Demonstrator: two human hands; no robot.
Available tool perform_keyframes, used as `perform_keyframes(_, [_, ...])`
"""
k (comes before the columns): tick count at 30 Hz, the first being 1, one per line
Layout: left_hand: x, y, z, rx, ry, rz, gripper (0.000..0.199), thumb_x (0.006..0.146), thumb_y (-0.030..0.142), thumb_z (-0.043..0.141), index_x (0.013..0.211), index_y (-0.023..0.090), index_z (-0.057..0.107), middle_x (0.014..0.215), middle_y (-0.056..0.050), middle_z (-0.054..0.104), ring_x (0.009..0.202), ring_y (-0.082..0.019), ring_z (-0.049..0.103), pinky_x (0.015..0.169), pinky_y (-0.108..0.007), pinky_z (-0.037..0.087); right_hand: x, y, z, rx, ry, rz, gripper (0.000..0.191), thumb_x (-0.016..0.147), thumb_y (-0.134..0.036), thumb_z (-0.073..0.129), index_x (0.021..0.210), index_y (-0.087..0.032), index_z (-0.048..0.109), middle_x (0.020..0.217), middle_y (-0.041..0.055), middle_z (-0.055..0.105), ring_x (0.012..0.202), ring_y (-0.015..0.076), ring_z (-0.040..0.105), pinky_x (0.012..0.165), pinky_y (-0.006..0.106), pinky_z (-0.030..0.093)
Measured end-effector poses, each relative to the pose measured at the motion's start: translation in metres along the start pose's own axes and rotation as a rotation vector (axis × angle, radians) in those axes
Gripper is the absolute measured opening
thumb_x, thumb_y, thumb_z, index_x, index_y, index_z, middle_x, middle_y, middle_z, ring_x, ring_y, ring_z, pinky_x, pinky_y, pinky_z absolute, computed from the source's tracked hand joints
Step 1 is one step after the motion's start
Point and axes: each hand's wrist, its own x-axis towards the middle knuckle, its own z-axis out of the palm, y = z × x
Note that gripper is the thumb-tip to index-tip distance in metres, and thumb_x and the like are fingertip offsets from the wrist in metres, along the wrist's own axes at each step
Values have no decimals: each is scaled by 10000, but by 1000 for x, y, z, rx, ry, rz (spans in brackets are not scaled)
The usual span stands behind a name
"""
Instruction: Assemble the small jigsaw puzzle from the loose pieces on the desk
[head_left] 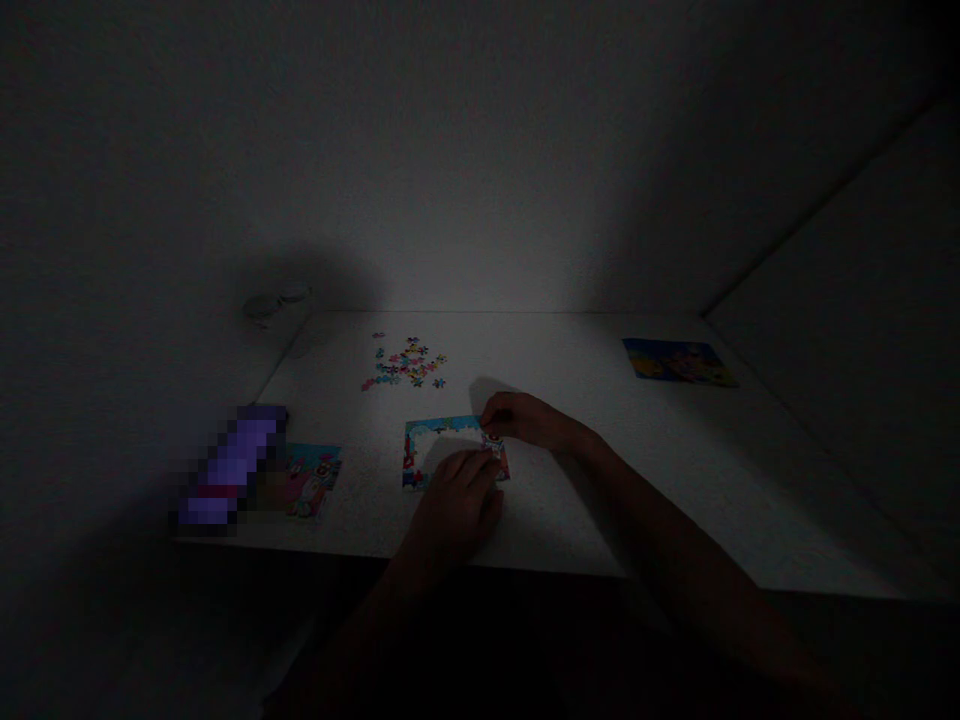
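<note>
The left hand (pixel 459 497) is lying, fingers loosely spread, over the puzzle frame (pixel 442 424); the right hand (pixel 517 418) is pinching at its upper-right corner, contents unclear.

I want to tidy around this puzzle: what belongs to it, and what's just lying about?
In use:
- part-built puzzle, under left hand and right hand
- loose pieces
- near picture, perhaps the guide

Lying about, it seems:
- blurred purple object
- far-right picture
- pale item by the left wall, unclear
</note>
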Motion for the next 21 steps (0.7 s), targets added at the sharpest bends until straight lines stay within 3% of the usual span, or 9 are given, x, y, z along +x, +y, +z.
perform_keyframes(3, [0,0,0,-9,-3,2,309,948,221,483,1243,187,568,1326,-93,584,1243,-238,509,1062,-451,433,1,0,-2,24,9,-13,116,833,-248,623,910,-180,676,882,35,675,796,161,620,768,309,489])
perform_keyframes(8, [0,-1,0,-20,-24,-5,301,933,215,509,1224,180,576,1322,-90,584,1238,-245,509,1072,-448,420,2,-3,-3,46,143,18,114,841,-267,596,900,-180,642,870,33,667,803,165,606,775,318,473])
perform_keyframes(13, [0,-1,0,-28,-13,-1,295,933,209,503,1216,170,578,1302,-91,595,1232,-241,512,1066,-438,423,1,-4,2,-5,67,72,133,817,-309,628,866,-189,596,752,4,629,697,155,574,658,282,437])
perform_keyframes(21, [0,0,0,-16,7,-16,314,922,209,515,1230,182,573,1290,-90,605,1218,-240,520,1037,-433,442,4,1,5,-103,70,80,115,800,-271,641,825,-197,557,774,1,623,715,153,570,667,277,425])
